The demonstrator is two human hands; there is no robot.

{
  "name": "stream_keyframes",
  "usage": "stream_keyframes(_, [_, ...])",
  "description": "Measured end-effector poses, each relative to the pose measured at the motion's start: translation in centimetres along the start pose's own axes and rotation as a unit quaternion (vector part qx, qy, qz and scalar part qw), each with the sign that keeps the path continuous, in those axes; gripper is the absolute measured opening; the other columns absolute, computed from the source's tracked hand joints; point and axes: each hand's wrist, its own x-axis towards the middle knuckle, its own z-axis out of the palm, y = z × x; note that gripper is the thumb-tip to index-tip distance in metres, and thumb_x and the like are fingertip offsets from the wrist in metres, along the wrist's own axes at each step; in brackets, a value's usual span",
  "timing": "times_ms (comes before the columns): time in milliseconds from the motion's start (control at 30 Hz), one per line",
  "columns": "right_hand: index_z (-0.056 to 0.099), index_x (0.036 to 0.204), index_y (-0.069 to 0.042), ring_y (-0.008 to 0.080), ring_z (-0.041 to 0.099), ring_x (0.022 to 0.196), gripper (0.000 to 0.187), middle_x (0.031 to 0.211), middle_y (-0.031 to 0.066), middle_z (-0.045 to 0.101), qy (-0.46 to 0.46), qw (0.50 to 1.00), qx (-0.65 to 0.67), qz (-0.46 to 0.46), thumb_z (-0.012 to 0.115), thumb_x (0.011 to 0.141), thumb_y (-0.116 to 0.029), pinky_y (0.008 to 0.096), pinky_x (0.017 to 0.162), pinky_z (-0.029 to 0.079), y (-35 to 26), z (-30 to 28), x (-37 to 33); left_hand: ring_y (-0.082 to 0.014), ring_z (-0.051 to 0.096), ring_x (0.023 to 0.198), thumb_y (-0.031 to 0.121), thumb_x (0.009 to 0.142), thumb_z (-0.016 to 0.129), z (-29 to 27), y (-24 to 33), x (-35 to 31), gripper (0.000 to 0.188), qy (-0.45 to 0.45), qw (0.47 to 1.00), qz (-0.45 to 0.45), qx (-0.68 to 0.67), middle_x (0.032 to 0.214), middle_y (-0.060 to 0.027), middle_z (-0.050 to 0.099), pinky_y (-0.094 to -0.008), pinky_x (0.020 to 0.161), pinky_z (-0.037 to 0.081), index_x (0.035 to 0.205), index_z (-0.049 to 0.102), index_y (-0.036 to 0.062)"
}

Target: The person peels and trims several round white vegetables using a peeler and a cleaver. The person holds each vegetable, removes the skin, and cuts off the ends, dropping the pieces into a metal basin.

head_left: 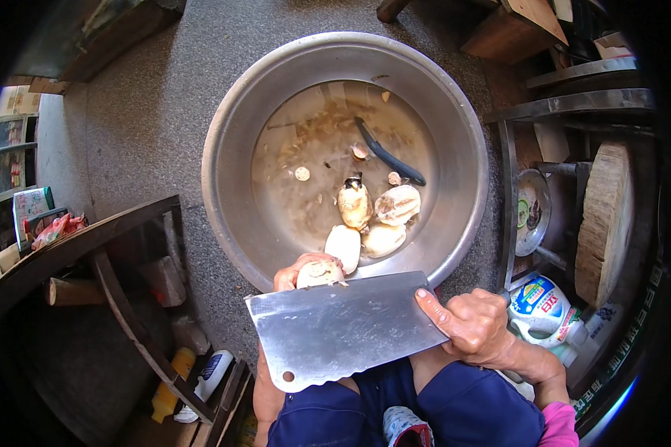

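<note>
Nearest the camera, blue-trousered knees (395, 410) fill the lower edge, with the cleaver (343, 328) lying flat-faced just above them. Right hand (473, 324) wraps the cleaver's handle end, grip closed around it, forefinger stretched along the blade's top edge. Left hand (298, 276) sits mostly behind the blade; its fingers curl around a pale peeled root (319, 273) that touches the blade's upper edge. Beyond them stands a wide metal basin (455, 127) on the grey floor (142, 112), holding murky water, floating peelings, four more pale roots (373, 220) bunched near its near side, and a dark peeler (388, 154) further back. A white detergent bottle (540, 305) lies just right of the right hand. A round wooden block (606, 223) leans in a metal rack to the right.
</note>
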Motion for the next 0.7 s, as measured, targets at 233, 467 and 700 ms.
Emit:
stream_keyframes(233, [0.068, 0.122, -0.005, 0.0097, 0.04, 0.044, 0.049, 0.054, -0.0039, 0.033, 0.014, 0.998, -0.04, -0.045, 0.067, 0.074, -0.011, 0.0286, 0.043, 0.028, -0.7, 0.6, 1.0, -0.0202, 0.066, 0.094, 0.023, 0.082, 0.078, -0.1, -3.5, 0.7, 0.033, -0.039, 0.983, 0.176, -0.027, 0.101, -0.0107, 0.068, -0.0294, 0.087, 0.051, 0.104, 0.071, -0.0007])
stream_keyframes(467, [0.065, 0.127, -0.005, 0.0124, 0.045, 0.045, 0.055, 0.055, -0.0027, 0.04, -0.001, 1.0, -0.005, -0.018, 0.063, 0.072, -0.008, 0.0304, 0.042, 0.037, -0.1, 2.1, 0.8, -0.0201, 0.066, 0.087, 0.023, 0.072, 0.082, 3.8, 4.0, -2.9, 0.042, 0.065, 0.958, 0.147, 0.237, 0.102, -0.0099, 0.067, -0.0309, 0.082, 0.052, 0.102, 0.068, -0.0036])
stream_keyframes(700, [0.061, 0.13, -0.004, 0.0209, 0.054, 0.049, 0.065, 0.061, 0.004, 0.048, 0.0, 0.996, -0.025, 0.085, 0.071, 0.065, -0.009, 0.0353, 0.047, 0.046, 3.5, 2.3, 0.8, -0.0226, 0.066, 0.084, 0.01, 0.059, 0.084, 4.5, 5.6, -2.2, 0.039, 0.161, 0.947, 0.136, 0.243, 0.092, -0.0132, 0.066, -0.0343, 0.077, 0.053, 0.093, 0.067, 0.0002])
